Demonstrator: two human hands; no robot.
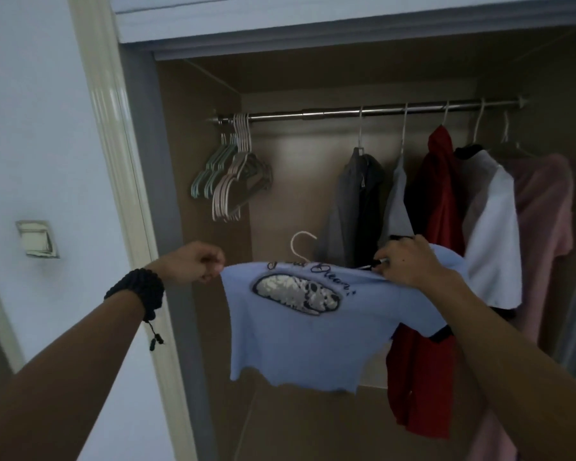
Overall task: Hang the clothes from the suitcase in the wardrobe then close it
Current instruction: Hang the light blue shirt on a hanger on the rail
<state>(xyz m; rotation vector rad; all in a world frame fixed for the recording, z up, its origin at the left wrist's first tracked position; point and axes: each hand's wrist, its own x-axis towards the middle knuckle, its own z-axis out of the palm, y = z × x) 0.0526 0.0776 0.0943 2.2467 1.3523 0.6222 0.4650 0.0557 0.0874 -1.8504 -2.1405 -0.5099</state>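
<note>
A light blue T-shirt (310,341) with a white printed patch hangs spread between my hands in front of the open wardrobe (193,134). A white hanger hook (299,243) sticks up from its neck. My left hand (193,262) pinches the shirt's left shoulder. My right hand (404,261) grips the right shoulder near the collar. Above runs the metal rail (333,113). The suitcase is out of view.
A bunch of empty hangers (233,174) hangs at the rail's left end. To the right hang a grey garment (353,207), a red one (436,201), a white one (492,227) and a pink one (542,207). A wall switch (37,239) sits left of the door frame.
</note>
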